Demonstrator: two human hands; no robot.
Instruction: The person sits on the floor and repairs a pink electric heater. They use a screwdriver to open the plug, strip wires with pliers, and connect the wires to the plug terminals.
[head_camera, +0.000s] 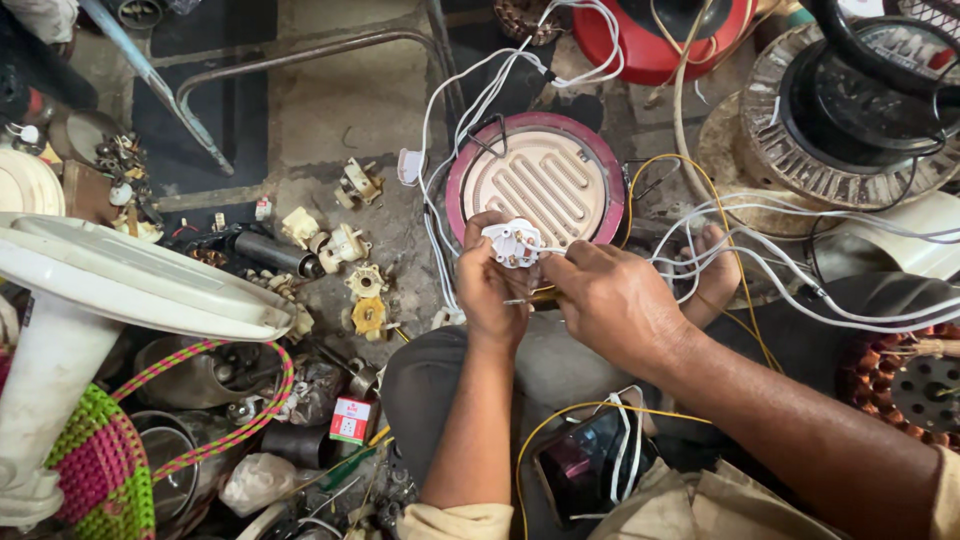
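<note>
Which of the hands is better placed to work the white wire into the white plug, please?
Probably the right hand: its fingertips pinch the white wire right at the white plug, which the left hand grips and steadies.

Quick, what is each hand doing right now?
Left hand: closed around a small white plug part.
Right hand: fingers pinched at the white wire entering it.

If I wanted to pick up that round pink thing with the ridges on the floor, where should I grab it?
Probably by the pink rim of the round ridged plate, from its far left edge. It lies flat, so the rim is the only raised lip for fingers. The near side is blocked by the left hand and right hand holding a small white part, and white wires cross nearby.
</note>
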